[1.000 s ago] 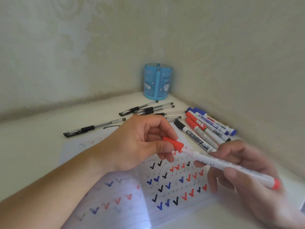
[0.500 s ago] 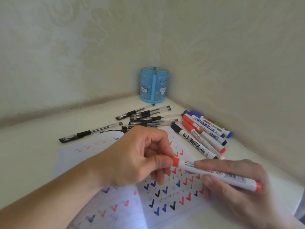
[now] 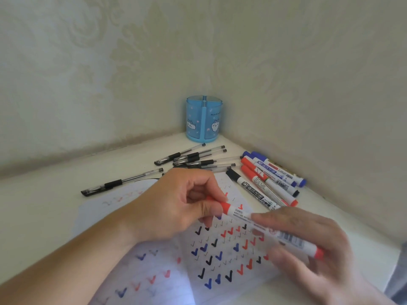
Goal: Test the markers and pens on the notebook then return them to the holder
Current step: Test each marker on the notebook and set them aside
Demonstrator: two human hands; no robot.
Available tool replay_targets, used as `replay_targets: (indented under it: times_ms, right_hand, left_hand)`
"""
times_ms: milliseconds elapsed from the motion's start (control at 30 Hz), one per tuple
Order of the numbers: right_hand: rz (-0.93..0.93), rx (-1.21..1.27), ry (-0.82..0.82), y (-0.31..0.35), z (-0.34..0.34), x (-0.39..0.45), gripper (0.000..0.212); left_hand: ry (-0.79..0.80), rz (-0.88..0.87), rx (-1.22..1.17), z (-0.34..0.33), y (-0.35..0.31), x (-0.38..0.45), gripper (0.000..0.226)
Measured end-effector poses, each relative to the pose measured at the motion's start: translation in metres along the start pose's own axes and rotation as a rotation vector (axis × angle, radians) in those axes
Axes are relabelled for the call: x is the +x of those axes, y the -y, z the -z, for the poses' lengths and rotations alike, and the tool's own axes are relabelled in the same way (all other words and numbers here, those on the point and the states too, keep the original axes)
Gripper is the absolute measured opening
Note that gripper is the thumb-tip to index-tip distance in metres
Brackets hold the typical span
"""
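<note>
Item: white-barrelled marker with red cap and red end plug [image 3: 264,225], held level above the open notebook, cap end toward the left. The left hand [image 3: 176,208] pinches the red cap between thumb and curled fingers; the right hand [image 3: 312,245] grips the barrel (blurred, so the exact finger placement is not clear).

Item: open lined paper notebook [image 3: 220,260], flat on the pale cream desk [image 3: 44,205], its pages covered in rows of black, blue and red tick marks.

Item: translucent blue cylindrical plastic holder with white cartoon figures [image 3: 203,119], upright in the far corner where the two walls meet, well apart from both hands.

Item: group of clear-barrelled pens with black grips and caps [image 3: 193,158], lying loose between holder and notebook; one more such pen [image 3: 121,182] lies apart to the left.

Item: row of white-barrelled markers with blue, red and black caps [image 3: 271,177], side by side against the right wall, just beyond the right hand.
</note>
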State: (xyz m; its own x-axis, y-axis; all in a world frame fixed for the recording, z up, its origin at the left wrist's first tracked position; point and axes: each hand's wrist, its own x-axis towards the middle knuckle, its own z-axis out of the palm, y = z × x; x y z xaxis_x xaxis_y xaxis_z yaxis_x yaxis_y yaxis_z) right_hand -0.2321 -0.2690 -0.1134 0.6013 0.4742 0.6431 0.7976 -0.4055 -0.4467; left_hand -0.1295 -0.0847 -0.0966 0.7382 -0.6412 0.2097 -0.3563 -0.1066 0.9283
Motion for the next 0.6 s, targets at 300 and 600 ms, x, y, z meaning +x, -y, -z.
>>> replay_targets:
  times_ms: [300, 600]
  right_hand:
    - [-0.513, -0.741, -0.312, -0.034, 0.038, -0.015, 0.02]
    - [-0.502, -0.981, 0.073, -0.07, 0.032, 0.019, 0.013]
  left_hand:
    - [-0.313, 0.044, 0.84, 0.038, 0.034, 0.011, 0.029]
    - [-0.314, 0.072, 0.935, 0.045, 0.042, 0.014, 0.025]
